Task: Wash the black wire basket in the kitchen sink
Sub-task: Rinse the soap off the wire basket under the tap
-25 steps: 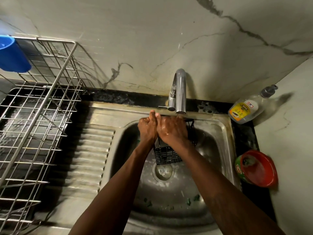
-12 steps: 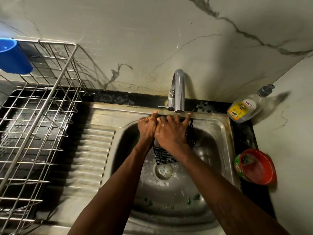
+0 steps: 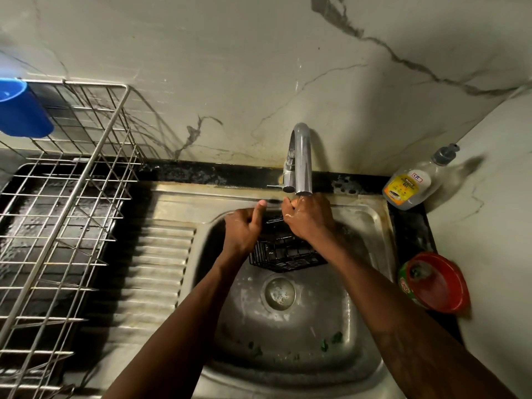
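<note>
Kitchen sink from above. Far left: a blue cup (image 3: pixel 23 110) hangs on a steel dish rack (image 3: pixel 72 197), which stands over a dark tray. Next comes a ribbed draining board (image 3: pixel 161 269), then the sink (image 3: pixel 371 226).

The left hand (image 3: pixel 244 228) lies against the left end of the black wire basket (image 3: pixel 285 254), thumb up. Can't tell if its fingers hook the wire. The basket sits tilted inside the sink bowl, above the drain (image 3: pixel 278 293) & just under the tap (image 3: pixel 300 159). The right hand (image 3: pixel 309 217), glistening wet, curls over the basket's far rim, right below the spout. The hands are apart, one at each end.

Right of the sink, a soap bottle (image 3: pixel 411 182) & a red tub (image 3: pixel 437 283) sit on the counter by the wall.

Step, prob.: rinsing or rubbing the basket under the tap. Next move prob. calls for turning it so the other sides meet the water, w/ a firm hold, as wet wire slips.

Room: the spout is close overhead & the sink's back rim is just behind the knuckles. The left sink wall is near the left hand. Open space lies toward the viewer & down into the bowl.
</note>
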